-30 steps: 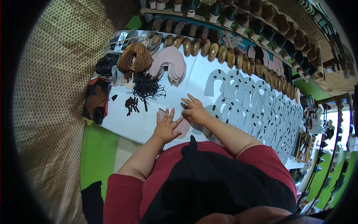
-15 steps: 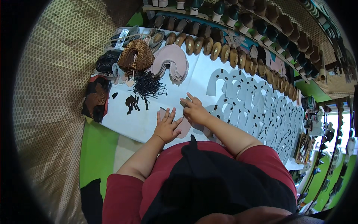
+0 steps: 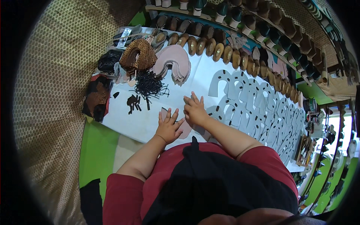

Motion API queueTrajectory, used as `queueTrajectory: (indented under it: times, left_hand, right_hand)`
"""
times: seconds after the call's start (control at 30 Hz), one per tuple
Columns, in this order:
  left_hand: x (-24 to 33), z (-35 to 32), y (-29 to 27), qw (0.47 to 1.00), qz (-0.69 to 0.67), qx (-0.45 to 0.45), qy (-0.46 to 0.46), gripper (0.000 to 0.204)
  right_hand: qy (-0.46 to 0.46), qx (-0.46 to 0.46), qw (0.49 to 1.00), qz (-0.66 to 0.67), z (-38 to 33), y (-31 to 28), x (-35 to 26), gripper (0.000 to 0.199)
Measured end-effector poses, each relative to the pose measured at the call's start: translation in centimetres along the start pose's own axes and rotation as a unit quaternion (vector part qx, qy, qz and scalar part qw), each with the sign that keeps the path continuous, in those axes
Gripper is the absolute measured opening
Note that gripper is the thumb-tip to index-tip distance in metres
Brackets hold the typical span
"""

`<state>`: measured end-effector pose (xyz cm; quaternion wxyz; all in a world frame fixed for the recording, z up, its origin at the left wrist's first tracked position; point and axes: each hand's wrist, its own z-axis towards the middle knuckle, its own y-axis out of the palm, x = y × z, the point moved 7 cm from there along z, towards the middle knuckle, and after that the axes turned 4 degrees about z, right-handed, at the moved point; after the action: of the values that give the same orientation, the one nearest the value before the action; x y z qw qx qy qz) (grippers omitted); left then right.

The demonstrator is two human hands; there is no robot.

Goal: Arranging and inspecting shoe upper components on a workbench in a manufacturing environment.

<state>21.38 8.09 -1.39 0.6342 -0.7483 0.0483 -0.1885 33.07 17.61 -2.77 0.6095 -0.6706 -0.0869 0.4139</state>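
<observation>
Flat on the white table, just in front of my body, lies a pinkish shoe-upper piece [image 3: 186,129], partly hidden under both hands. My left hand [image 3: 168,126] rests on it with its fingers spread. Beside it, my right hand [image 3: 195,111] presses at the piece's right side, fingers apart and bent a little; what lies beneath its fingertips is hidden. Beyond my hands are a heap of thin black strips [image 3: 147,84] and a few short black pieces [image 3: 134,103]. Farther off sits a stack of pink U-shaped pieces [image 3: 176,57].
Many grey U-shaped pieces [image 3: 218,83] with small dark tabs cover the table's right side. A leopard-print stack [image 3: 127,56] and a black plastic bag [image 3: 108,61] stand far left. Brown shoe lasts [image 3: 218,51] line the back edge, below racks with more lasts.
My right hand has shifted slightly, its fingers now pointing more away from me and spread differently. My left hand stays in nearly the same place.
</observation>
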Motion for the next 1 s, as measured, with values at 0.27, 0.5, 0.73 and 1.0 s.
queueTrajectory:
  times: [0.27,0.5,0.73,1.0]
  left_hand:
    - [0.4,0.2,0.1,0.999,0.032,0.022,0.031,0.05]
    - [0.7,1.1,-0.5,0.999,0.035,0.01,0.038,0.044]
    - [0.4,0.7,-0.1,0.998,0.035,0.037,0.036,0.043]
    - [0.3,0.6,0.0,0.997,0.013,0.056,0.046,0.053]
  right_hand:
    - [0.091,-0.023,0.995,0.033,-0.1,-0.2,1.7,0.026]
    - [0.134,-0.006,0.989,0.055,-0.7,-1.0,2.8,0.038]
    - [0.152,0.016,0.986,0.063,-1.3,-1.6,2.3,0.051]
    - [0.19,-0.031,0.981,0.008,0.1,-1.3,2.1,0.062]
